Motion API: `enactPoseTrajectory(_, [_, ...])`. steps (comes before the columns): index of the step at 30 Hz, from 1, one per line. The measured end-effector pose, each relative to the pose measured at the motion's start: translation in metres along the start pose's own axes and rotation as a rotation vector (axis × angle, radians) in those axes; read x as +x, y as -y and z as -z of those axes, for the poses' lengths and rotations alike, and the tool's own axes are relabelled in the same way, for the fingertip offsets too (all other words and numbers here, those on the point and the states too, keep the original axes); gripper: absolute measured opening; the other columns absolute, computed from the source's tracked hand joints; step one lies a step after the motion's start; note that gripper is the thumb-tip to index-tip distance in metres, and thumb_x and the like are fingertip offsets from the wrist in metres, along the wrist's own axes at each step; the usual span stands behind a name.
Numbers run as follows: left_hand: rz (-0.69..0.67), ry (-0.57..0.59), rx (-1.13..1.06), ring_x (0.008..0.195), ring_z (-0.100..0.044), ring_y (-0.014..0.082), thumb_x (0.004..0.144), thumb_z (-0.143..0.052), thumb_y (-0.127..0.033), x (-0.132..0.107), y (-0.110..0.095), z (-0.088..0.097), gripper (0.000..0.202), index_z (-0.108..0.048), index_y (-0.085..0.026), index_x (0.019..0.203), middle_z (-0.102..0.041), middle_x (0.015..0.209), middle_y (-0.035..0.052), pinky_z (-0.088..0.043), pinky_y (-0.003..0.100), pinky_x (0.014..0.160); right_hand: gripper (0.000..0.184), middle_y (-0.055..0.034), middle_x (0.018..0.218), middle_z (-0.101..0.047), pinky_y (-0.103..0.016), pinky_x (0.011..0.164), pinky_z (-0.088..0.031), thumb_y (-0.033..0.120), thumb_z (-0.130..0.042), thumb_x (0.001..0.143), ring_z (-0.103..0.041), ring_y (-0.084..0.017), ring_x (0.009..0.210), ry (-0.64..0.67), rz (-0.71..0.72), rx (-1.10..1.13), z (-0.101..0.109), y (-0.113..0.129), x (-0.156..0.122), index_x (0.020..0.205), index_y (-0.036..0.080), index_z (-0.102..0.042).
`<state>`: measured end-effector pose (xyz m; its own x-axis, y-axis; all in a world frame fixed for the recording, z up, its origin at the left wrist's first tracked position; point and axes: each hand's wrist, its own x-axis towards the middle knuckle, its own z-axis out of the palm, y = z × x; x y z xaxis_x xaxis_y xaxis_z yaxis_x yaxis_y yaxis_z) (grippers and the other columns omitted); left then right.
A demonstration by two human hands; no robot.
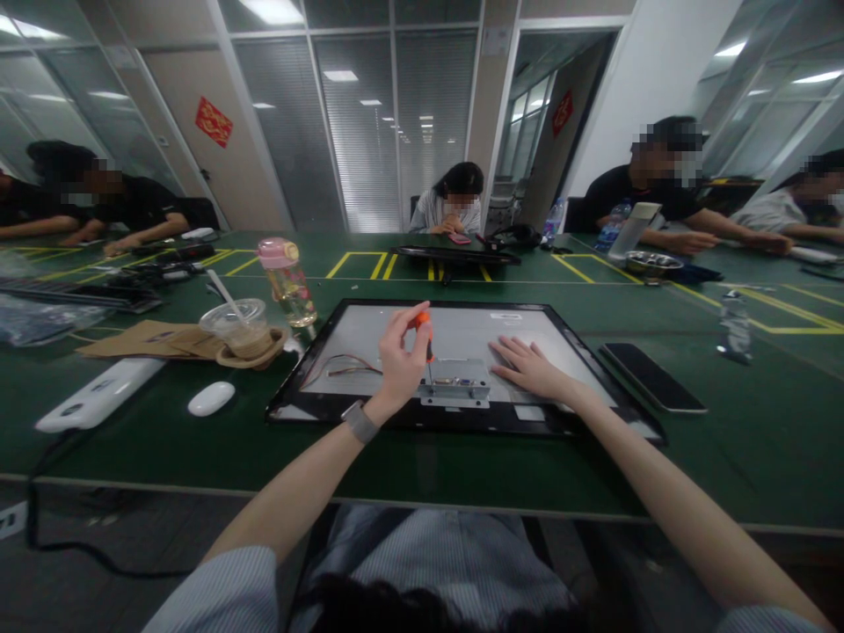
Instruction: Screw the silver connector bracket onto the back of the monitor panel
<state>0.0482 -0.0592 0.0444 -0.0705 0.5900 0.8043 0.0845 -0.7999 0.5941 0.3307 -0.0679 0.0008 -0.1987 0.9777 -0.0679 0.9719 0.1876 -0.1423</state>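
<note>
My left hand [403, 356] is closed around the orange handle of a screwdriver [425, 332], which stands upright. Its thin shaft points down at a metal bracket [454, 393] with ports along it, near the front edge of an opened monitor panel [382, 321]. Whether the tip touches a screw is too small to tell. My right hand [531, 367] lies flat on the panel's grey back, right of the bracket, fingers spread and holding nothing. A bundle of thin wires [343, 362] runs across the panel beside my left hand. A black frame surrounds the panel.
Left of the panel are a white mouse [211, 398], a power strip [102, 393], an iced drink cup [237, 327] and a pink-lidded bottle [288, 281]. A black phone [652, 378] lies to the right. Behind stands another dark screen [454, 254]. Several people sit around the green table [745, 448].
</note>
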Motion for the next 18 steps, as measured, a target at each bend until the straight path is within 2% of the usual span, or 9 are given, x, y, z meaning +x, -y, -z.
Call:
enactPoseTrajectory(3, [-0.034, -0.067, 0.077, 0.077, -0.055, 0.014, 0.091, -0.069, -0.028, 0.001, -0.0023, -0.0011, 0.013, -0.075, -0.022, 0.101, -0.052, 0.084, 0.0006, -0.049, 0.028, 0.075, 0.081, -0.0128, 0.169, -0.022, -0.06, 0.123, -0.015, 0.071, -0.022, 0.096, -0.016, -0.035, 0.156, 0.005, 0.002, 0.004, 0.0, -0.0008, 0.0, 0.16, 0.023, -0.031])
enactPoseTrajectory(5, [-0.049, -0.093, 0.095, 0.078, -0.055, 0.0143, 0.089, -0.071, -0.028, 0.0021, -0.0029, -0.0009, 0.008, -0.075, -0.022, 0.091, -0.051, 0.083, 0.0007, -0.049, 0.028, 0.075, 0.081, -0.0116, 0.169, -0.022, -0.06, 0.123, -0.015, 0.072, -0.022, 0.096, -0.016, -0.036, 0.156, -0.004, 0.006, 0.006, -0.0006, -0.0017, 0.0003, 0.16, 0.024, -0.03])
enactPoseTrajectory(7, [-0.066, -0.067, 0.074, 0.089, -0.059, 0.0175, 0.094, -0.064, -0.031, 0.0033, -0.0027, 0.0, 0.014, -0.075, -0.022, 0.093, -0.058, 0.093, 0.0043, -0.051, 0.031, 0.081, 0.081, -0.011, 0.169, -0.022, -0.06, 0.123, -0.015, 0.072, -0.023, 0.096, -0.016, -0.036, 0.156, -0.013, 0.009, 0.005, -0.0017, -0.0028, 0.0007, 0.161, 0.025, -0.03])
enactPoseTrajectory(9, [-0.057, -0.017, 0.018, 0.1, -0.062, 0.0201, 0.101, -0.051, -0.033, 0.0041, -0.002, 0.0011, 0.025, -0.074, -0.022, 0.102, -0.065, 0.105, 0.0079, -0.052, 0.035, 0.088, 0.081, -0.0112, 0.169, -0.023, -0.06, 0.123, -0.015, 0.072, -0.023, 0.096, -0.017, -0.036, 0.156, -0.013, 0.01, 0.0, -0.0027, -0.0039, 0.0013, 0.161, 0.025, -0.03])
enactPoseTrajectory(11, [-0.011, 0.033, -0.052, 0.099, -0.066, 0.0198, 0.104, -0.043, -0.032, 0.0045, -0.0009, 0.0017, 0.031, -0.071, -0.022, 0.112, -0.069, 0.11, 0.0091, -0.054, 0.036, 0.087, 0.08, -0.0114, 0.169, -0.023, -0.059, 0.123, -0.015, 0.072, -0.024, 0.096, -0.016, -0.036, 0.156, -0.012, 0.009, -0.006, -0.0035, -0.0047, 0.0019, 0.16, 0.024, -0.03])
enactPoseTrajectory(15, [0.062, 0.074, -0.099, 0.089, -0.066, 0.0171, 0.099, -0.057, -0.032, 0.0044, 0.0004, 0.0014, 0.026, -0.067, -0.023, 0.122, -0.07, 0.102, 0.0067, -0.054, 0.031, 0.08, 0.081, -0.013, 0.169, -0.022, -0.06, 0.123, -0.015, 0.071, -0.022, 0.097, -0.017, -0.036, 0.156, -0.016, 0.012, -0.012, -0.0039, -0.0044, 0.0023, 0.16, 0.023, -0.03])
enactPoseTrajectory(18, [0.019, 0.004, 0.003, 0.074, -0.058, 0.0134, 0.09, -0.071, -0.03, 0.0049, -0.001, 0.0012, 0.017, -0.073, -0.022, 0.105, -0.061, 0.086, 0.0013, -0.05, 0.028, 0.073, 0.081, -0.0149, 0.169, -0.021, -0.061, 0.122, -0.015, 0.07, -0.022, 0.097, -0.017, -0.036, 0.156, -0.014, 0.011, -0.007, -0.0039, -0.0035, 0.002, 0.161, 0.02, -0.03])
